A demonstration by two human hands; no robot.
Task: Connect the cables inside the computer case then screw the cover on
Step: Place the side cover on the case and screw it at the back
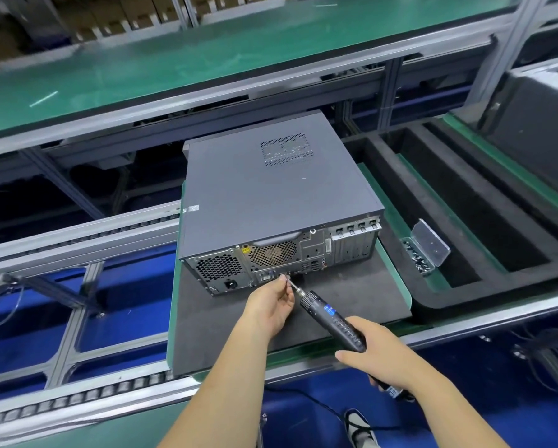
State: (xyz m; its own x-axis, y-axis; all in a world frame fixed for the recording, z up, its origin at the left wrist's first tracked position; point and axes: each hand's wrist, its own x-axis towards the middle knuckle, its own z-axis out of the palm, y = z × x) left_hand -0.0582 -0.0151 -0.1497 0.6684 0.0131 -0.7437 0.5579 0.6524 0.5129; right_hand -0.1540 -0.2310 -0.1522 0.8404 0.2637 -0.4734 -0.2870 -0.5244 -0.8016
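A dark grey computer case [264, 195] lies flat on a black mat [351, 295], its cover on top and its rear panel [280, 257] facing me. My right hand [381, 354] grips a black electric screwdriver [332, 321], whose bit points at the lower middle of the rear panel. My left hand [271, 305] pinches the bit's tip, or a small screw there, right at the panel. A clear plastic box of screws [421, 250] sits open to the right of the case.
The mat rests on a green pallet [397, 240] on a roller conveyor [77, 234]. Black foam trays [465, 202] lie to the right. A green-topped bench [206, 50] runs behind. The screwdriver's cable [322, 405] hangs down by my shoe.
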